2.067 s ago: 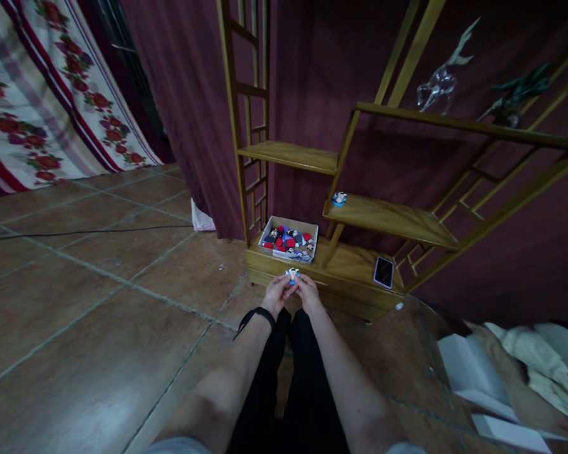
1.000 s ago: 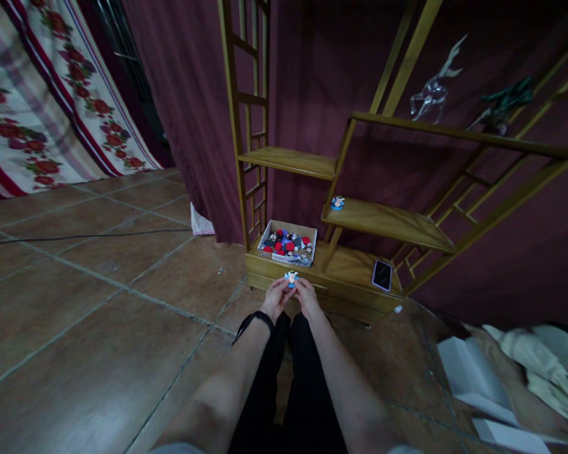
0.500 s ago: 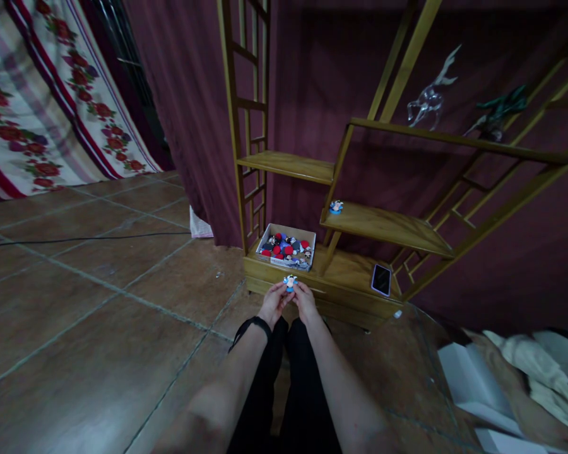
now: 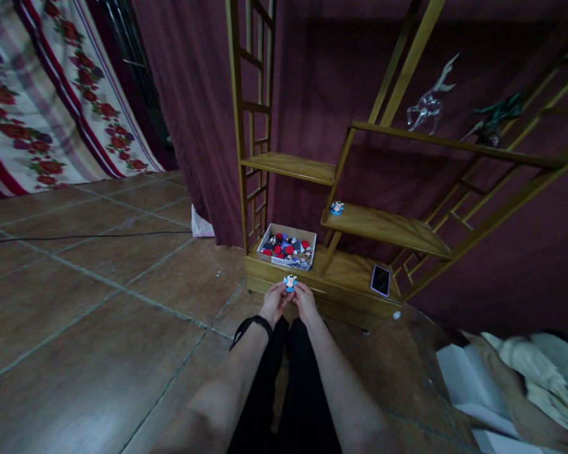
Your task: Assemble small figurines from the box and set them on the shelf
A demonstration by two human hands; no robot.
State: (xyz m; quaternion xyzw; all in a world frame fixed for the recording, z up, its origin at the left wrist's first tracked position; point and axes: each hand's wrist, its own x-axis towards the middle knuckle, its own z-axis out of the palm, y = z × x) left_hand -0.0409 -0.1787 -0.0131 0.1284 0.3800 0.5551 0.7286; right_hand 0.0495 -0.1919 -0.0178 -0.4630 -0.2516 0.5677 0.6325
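My left hand and my right hand meet in front of my knees, fingers pinched together on a small blue and white figurine. Just beyond them, on the bottom board of a wooden shelf unit, stands an open box holding several small red, blue and dark figurines. Another small blue figurine sits at the left end of the middle shelf. A black band circles my left wrist.
A phone lies on the bottom board to the right of the box. A glass deer and a dark green ornament stand on the top shelf. White paper and cloth lie on the floor at right. Maroon curtain behind.
Both hands stay pinched on the figurine in about the same spot. The view has shifted slightly, so the shelf and box sit a little lower and nearer.
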